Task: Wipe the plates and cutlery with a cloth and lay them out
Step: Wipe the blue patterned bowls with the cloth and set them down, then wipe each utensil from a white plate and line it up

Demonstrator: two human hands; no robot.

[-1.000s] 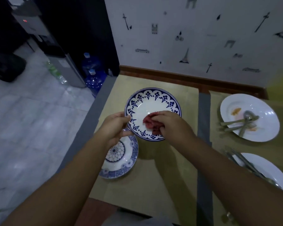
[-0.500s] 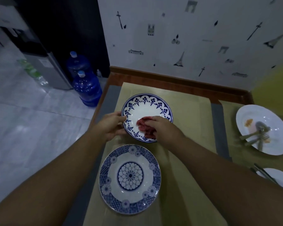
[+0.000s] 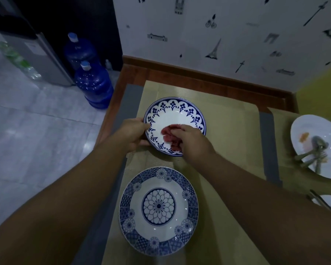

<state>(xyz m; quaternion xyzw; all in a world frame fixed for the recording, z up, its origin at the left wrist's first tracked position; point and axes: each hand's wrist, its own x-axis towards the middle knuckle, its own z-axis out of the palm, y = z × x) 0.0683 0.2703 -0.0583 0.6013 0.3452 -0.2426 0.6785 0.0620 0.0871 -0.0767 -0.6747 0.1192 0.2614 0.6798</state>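
Everything is dim, with a cold bluish cast. Left of my left grip (image 3: 130, 133) the floor (image 3: 36, 140) catches the most light, a soft sheen. The plate (image 3: 170, 118) it holds shows faint glints; the cloth (image 3: 166, 131) in my right grip (image 3: 191, 144) looks murky. Beyond both, the wall (image 3: 218, 44) bows with the wide lens.

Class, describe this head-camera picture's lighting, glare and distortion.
Head view: dim, bluish light throughout; soft glare on the floor tiles; small glints on the flower-patterned plate; wide-angle lens stretches both forearms; the red cloth under the right hand looks slightly smeared.
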